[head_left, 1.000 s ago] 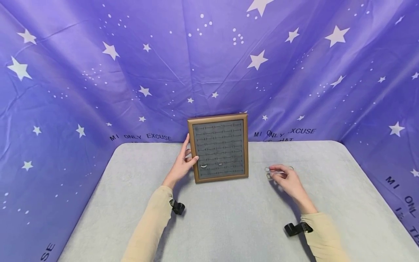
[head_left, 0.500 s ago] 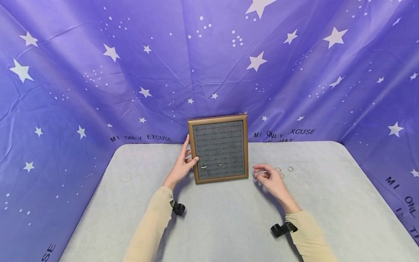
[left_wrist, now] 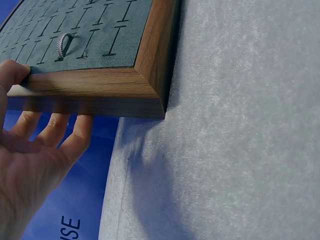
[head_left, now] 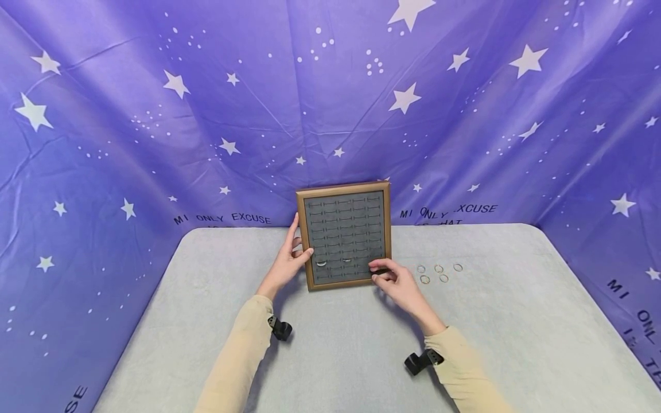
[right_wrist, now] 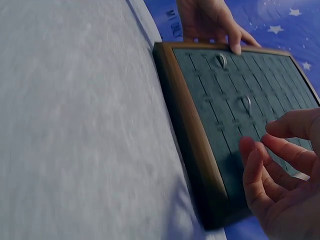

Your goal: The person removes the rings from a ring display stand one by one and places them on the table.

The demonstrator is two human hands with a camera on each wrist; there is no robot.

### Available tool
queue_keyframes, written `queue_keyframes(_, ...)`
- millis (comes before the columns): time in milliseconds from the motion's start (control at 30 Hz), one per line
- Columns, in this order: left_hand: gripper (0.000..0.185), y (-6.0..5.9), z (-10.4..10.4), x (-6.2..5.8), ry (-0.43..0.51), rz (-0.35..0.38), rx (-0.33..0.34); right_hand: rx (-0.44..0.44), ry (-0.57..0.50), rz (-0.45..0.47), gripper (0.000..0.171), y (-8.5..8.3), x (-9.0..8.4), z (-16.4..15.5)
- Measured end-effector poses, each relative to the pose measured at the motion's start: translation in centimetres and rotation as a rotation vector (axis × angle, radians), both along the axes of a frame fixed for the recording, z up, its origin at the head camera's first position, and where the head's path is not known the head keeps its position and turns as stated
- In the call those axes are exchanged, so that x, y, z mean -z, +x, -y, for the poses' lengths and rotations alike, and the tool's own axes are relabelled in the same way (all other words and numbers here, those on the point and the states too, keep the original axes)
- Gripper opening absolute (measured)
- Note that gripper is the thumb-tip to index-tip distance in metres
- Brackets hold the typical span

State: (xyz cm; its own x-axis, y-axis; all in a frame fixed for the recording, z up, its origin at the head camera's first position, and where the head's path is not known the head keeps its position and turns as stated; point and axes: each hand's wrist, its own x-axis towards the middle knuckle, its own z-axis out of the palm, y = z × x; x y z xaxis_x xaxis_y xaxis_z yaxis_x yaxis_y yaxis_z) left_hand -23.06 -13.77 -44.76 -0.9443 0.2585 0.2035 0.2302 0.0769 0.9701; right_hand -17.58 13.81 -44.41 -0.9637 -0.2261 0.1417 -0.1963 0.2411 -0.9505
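A brown wood-framed ring display tray (head_left: 346, 221) with a dark slotted insert leans up at the back of the table. My left hand (head_left: 286, 263) grips its left edge, thumb on the front of the frame and fingers behind. Two rings sit in the slots: a sparkling ring (left_wrist: 60, 46) near the left edge and a second ring (right_wrist: 247, 103) farther right. At the lower right of the tray is my right hand (head_left: 403, 287), its fingers bent and thumb close to the index finger. Whether a ring lies between those fingertips cannot be made out.
Several loose rings (head_left: 420, 272) lie in two short rows on the grey table (head_left: 330, 355), right of the tray. Behind the table hangs a purple star-patterned cloth (head_left: 330, 115).
My right hand has moved left from the loose rings to the tray's lower right corner, uncovering the rings on the table. The left hand and the tray have stayed in place.
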Motion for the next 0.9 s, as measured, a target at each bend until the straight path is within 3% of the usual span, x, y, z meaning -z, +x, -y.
queue_keyframes(567, 0.086, 0.1, -0.2, -0.3, -0.021, -0.003, -0.005, -0.076, -0.033, -0.059, 0.024, -0.2, -1.9, 4.1)
queue_keyframes(800, 0.086, 0.1, -0.1, 0.1, 0.03, -0.01, 0.014, -0.102, -0.005, -0.045, 0.024, -1.7, 1.8, 5.4)
queue_keyframes(900, 0.087, 0.1, -0.1, 0.1, 0.031, -0.01, 0.012, -0.113, 0.012, -0.049, 0.025, -1.8, 1.9, 6.0)
